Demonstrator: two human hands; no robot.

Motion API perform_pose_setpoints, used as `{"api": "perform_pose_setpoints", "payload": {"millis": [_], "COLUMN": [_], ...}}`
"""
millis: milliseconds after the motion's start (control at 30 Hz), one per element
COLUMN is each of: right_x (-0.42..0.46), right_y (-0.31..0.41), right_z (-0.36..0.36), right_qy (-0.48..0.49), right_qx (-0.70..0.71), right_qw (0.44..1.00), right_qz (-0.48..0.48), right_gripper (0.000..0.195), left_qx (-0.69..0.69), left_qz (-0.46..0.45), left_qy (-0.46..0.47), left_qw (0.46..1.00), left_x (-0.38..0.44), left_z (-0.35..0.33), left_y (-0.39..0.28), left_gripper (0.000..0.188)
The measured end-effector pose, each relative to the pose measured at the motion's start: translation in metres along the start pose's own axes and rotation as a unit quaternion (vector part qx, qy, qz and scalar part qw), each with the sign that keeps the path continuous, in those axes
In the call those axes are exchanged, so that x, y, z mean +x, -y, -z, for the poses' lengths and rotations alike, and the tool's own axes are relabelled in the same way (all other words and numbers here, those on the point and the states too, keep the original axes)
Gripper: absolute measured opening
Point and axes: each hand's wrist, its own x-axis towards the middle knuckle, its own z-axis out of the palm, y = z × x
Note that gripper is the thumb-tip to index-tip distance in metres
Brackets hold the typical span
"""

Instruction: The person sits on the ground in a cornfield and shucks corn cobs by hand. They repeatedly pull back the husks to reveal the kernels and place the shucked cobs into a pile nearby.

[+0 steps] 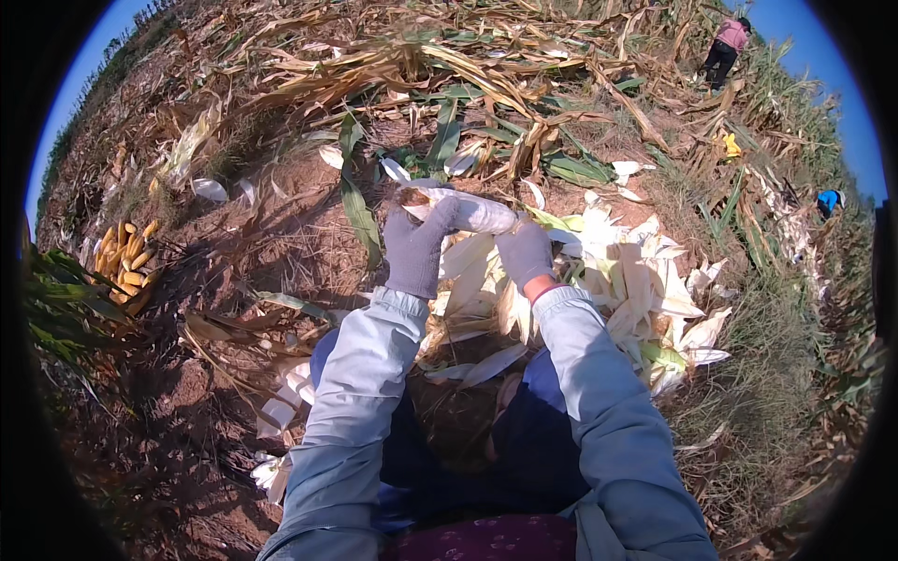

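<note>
An ear of corn (484, 212) in its pale husk lies across between my two gloved hands, above the ground in front of my knees. My left hand (419, 242), in a grey knit glove, grips the end with the brown silk tuft (414, 198). At the other end my right hand (525, 252), gloved alike, is closed around the base. Its fingers are partly hidden behind the husk. Below and to the right spreads a heap of stripped corn husks (624, 280), cream with some green.
Husked yellow cobs (126, 259) lie piled at the left beside green leaves (70, 301). Dry corn stalks (421, 63) cover the ground ahead. A person (726, 52) stands far right, beyond a yellow object (731, 146). Something blue (829, 202) shows near the right rim.
</note>
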Motion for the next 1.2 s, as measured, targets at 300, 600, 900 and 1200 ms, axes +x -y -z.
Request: {"api": "perform_pose_setpoints", "payload": {"millis": [300,600,900,1200], "right_x": [0.023,0.005,-0.010,0.008], "right_y": [-0.012,0.003,-0.009,-0.142], "right_z": [-0.027,0.012,0.064,0.128], "right_qy": [-0.056,-0.070,-0.141,-0.274], "right_qx": [0.314,0.014,-0.106,-0.281], "right_qw": [0.945,0.997,0.974,0.917], "right_qz": [-0.070,0.037,0.144,-0.066], "right_gripper": [0.029,0.029,0.027,0.068], "left_qx": [0.157,0.302,0.019,-0.025], "left_qz": [-0.111,0.096,0.230,0.233], "left_qy": [0.075,0.158,-0.082,0.067], "left_qw": [0.978,0.935,0.969,0.970], "left_x": [-0.014,-0.007,0.003,0.001], "left_z": [-0.001,0.012,0.006,0.010], "left_y": [0.015,0.013,0.000,0.006], "left_gripper": [0.034,0.037,0.043,0.035]}}
